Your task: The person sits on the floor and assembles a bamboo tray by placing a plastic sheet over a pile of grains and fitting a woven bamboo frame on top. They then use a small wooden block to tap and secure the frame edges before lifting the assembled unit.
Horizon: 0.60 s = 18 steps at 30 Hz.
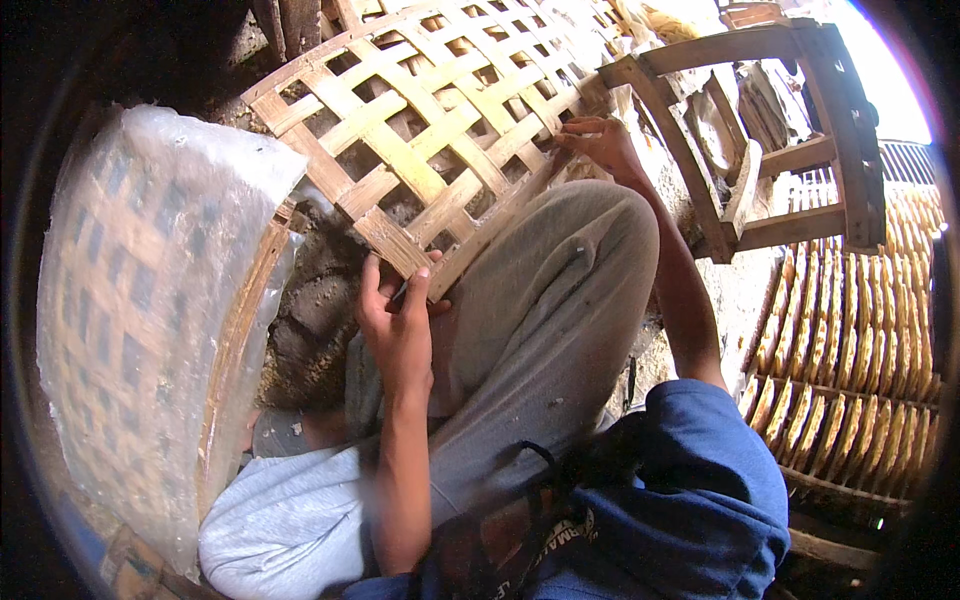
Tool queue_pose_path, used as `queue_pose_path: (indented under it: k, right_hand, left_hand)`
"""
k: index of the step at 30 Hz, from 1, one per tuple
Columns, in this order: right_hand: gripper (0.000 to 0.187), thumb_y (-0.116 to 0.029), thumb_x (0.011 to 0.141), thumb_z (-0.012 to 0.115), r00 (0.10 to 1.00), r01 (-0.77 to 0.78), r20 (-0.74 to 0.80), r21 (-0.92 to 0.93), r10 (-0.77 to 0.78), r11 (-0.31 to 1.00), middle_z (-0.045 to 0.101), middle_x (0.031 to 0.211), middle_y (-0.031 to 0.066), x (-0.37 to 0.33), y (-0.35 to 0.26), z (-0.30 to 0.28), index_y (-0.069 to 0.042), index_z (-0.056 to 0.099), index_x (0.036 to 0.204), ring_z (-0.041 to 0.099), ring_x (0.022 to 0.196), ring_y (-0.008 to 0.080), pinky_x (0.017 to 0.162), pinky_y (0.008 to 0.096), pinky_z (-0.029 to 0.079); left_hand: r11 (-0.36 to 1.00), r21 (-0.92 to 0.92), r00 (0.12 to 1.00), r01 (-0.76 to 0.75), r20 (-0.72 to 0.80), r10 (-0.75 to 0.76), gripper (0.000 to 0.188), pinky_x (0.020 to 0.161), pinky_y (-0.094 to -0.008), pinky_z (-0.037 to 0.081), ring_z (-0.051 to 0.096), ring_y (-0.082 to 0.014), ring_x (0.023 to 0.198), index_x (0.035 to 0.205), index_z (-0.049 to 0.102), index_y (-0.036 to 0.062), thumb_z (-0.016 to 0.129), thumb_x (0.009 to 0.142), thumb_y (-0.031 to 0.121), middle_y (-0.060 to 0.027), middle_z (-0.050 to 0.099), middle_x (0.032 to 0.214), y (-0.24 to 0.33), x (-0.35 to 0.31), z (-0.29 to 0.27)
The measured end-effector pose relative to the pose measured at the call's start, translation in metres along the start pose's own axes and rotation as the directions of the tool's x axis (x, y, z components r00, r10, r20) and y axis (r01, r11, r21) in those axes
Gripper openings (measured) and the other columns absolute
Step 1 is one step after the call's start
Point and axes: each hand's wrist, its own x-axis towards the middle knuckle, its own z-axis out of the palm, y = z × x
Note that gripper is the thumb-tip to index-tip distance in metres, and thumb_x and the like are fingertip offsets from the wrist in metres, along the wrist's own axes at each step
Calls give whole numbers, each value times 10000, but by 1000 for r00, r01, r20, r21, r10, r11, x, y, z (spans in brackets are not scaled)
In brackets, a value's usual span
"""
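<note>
A large woven lattice panel of flat, light wood or bamboo strips with a wooden border leans tilted in front of me, its near edge beside my raised knee. My left hand grips its near corner, thumb on the border and fingers partly hidden beneath. Farther up along the right border, my right hand holds the edge with its fingertips. Part of that hand's grip is hidden by the angle.
At the left stands another lattice panel under cloudy plastic sheeting. A wooden frame stands at the right, above slatted racks with rows of pale, thin pieces. My bent knee lies between my arms.
</note>
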Motion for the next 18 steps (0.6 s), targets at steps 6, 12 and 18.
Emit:
queue_pose_path:
  k: [6, 12, 18]
  right_hand:
    - [158, -136, 895, 710, 999, 35, 11, -37, -34, 999, 751, 1090, 80, 3, -6, -3, -120, 793, 1029, 705, 1011, 212, 953, 336, 554]
    - [268, -248, 862, 783, 999, 1, -34, -73, -3, 997, 719, 1164, 157, 6, 7, 1, -59, 774, 1053, 697, 1043, 264, 937, 389, 526]
    - [187, -116, 928, 663, 951, 221, -159, -249, -265, 943, 726, 1058, 172, 5, 13, 21, -8, 705, 1074, 705, 949, 304, 851, 387, 534]
  left_hand:
    - [1000, 6, 1000, 7, 27, -8, 376, 630, -249, 574, 660, -114, 966, 1331, 527, 40, 603, 974, 130, -67, 715, 1124, 3, 0, -3]
    - [1000, -10, 999, 15, 41, -15, 394, 628, -248, 583, 663, -122, 982, 1341, 519, 24, 614, 974, 132, -81, 711, 1132, 2, 1, -4]
    - [1000, -1, 998, -7, 56, 7, 424, 625, -249, 585, 662, -123, 985, 1364, 499, 20, 616, 973, 136, -92, 712, 1131, -3, 4, -6]
